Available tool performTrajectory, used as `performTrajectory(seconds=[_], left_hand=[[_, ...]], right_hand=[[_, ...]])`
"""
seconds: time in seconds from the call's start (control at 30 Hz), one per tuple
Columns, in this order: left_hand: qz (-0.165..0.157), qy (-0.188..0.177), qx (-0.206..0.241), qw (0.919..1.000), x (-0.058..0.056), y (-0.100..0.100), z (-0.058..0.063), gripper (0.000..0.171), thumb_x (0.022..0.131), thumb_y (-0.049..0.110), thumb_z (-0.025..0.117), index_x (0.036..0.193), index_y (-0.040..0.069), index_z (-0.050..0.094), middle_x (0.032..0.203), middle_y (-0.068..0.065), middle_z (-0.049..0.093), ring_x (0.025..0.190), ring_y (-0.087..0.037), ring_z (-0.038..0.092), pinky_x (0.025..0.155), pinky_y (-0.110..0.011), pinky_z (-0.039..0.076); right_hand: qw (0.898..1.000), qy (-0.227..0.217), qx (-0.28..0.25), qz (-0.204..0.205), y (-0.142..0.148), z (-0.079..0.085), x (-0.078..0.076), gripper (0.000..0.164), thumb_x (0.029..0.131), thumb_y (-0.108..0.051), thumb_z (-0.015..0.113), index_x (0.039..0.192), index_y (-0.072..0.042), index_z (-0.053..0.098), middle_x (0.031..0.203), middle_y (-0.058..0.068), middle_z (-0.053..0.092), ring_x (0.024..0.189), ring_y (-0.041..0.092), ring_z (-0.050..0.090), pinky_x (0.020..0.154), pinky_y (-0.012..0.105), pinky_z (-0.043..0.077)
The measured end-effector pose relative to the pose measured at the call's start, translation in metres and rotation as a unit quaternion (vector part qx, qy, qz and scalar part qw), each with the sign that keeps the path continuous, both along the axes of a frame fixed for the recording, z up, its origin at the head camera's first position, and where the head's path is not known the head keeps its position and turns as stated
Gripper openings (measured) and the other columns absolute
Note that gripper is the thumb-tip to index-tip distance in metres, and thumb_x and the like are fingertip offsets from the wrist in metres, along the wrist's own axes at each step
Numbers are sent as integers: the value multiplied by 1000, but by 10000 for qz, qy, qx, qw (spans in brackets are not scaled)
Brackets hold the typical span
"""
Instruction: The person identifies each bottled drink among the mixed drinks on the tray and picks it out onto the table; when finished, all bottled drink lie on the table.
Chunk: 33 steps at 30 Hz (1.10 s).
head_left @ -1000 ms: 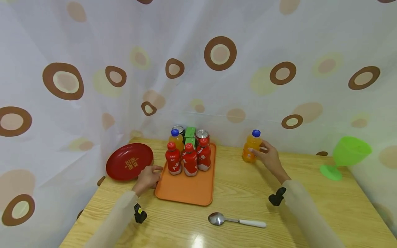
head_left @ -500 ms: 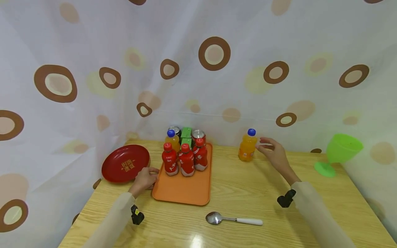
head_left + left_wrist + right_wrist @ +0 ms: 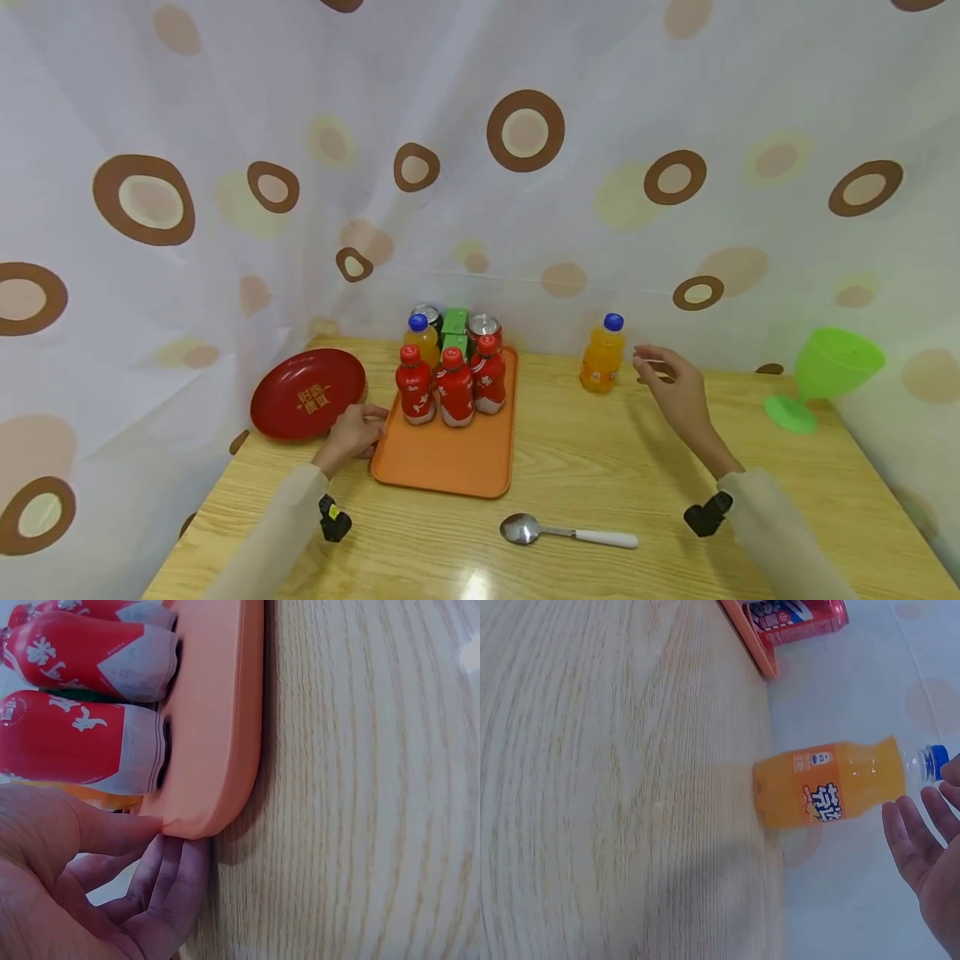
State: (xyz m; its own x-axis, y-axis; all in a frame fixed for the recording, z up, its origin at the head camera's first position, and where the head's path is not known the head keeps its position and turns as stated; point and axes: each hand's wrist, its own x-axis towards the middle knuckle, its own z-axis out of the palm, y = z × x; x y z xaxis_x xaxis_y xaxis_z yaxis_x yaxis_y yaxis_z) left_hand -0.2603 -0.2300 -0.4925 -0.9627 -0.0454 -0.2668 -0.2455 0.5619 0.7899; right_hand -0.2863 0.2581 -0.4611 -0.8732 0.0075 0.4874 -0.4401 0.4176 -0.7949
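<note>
My left hand (image 3: pixel 356 433) grips the left rim of an orange tray (image 3: pixel 450 458); in the left wrist view the thumb (image 3: pixel 112 829) lies on the rim and the fingers curl against its outer side. Three red bottles (image 3: pixel 454 392) stand upright on the tray. Behind them are an orange soda bottle (image 3: pixel 422 337), green cartons (image 3: pixel 455 323) and two cans, one of them a red can (image 3: pixel 802 621). Another orange soda bottle (image 3: pixel 602 358) with a blue cap stands on the table, right of the tray. Beside it my right hand (image 3: pixel 678 392) holds nothing, fingers apart from the bottle.
A dark red plate (image 3: pixel 307 396) leans at the left by the patterned curtain (image 3: pixel 525 233). A spoon (image 3: pixel 566 532) with a white handle lies in front of the tray. The green goblet (image 3: pixel 832 367) stands tilted at the table's right.
My right hand has let go of the orange soda bottle and moved off to the right; the bottle stays standing. The left hand keeps its grip on the tray.
</note>
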Motion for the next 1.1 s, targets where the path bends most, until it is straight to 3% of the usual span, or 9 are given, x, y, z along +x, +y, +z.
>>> performTrajectory(seconds=[0.13,0.3,0.43,0.57,0.7,0.8,1.0,1.1], left_hand=[[23,-7,14,10000,0,1,0,40,96,1,59,135,-6,65,102,-14,74,65,-11,62,55,-23,56],[56,-45,175,9998,-2,1,0,39,97,1,60,136,-7,65,115,-20,74,70,-11,64,57,-26,58],[52,-291,701,9971,-3,-3,1,40,100,1,58,139,-9,61,119,-22,73,80,-13,70,67,-32,64],[43,-630,1179,9910,-5,-9,2,40,105,4,52,141,-10,58,109,-19,75,80,-15,72,72,-35,65],[79,-781,1321,9881,-7,-11,4,40,107,8,50,144,-8,56,113,-18,72,81,-17,70,72,-36,65],[45,-766,1321,9883,-8,-7,5,41,109,9,49,146,-6,55,120,-20,69,83,-19,68,73,-36,65],[-142,-459,1141,9923,-5,-1,5,44,105,4,53,148,-7,52,132,-28,64,88,-24,71,71,-38,65],[-187,-246,919,9953,-3,-3,3,47,102,1,56,148,-8,52,138,-31,60,98,-28,72,69,-38,65]], right_hand=[[9999,49,-118,92,-9,9,9,25,102,5,60,123,16,65,120,38,63,92,-2,68,76,16,59],[9995,-80,-131,264,-12,1,4,26,103,1,62,125,14,66,119,25,69,92,-2,69,74,20,61],[9984,-203,-69,531,-18,-1,-1,28,103,-3,63,127,12,66,121,24,68,90,-6,68,73,19,61],[9968,-282,135,738,-28,4,-5,28,105,-6,62,127,10,68,121,30,68,91,0,69,73,23,62],[9946,-415,225,925,-37,5,-8,28,105,-7,62,128,9,67,119,30,69,92,11,72,73,24,63],[9933,-469,158,1041,-42,2,-8,27,105,-4,62,128,8,68,116,30,69,91,15,72,73,23,62],[9891,-543,73,1370,-62,-5,-9,29,103,1,62,130,7,66,113,28,67,89,1,68,73,26,63],[9850,-681,-51,1587,-77,-4,-11,33,102,0,63,135,6,63,115,31,66,91,3,69,73,30,64]])
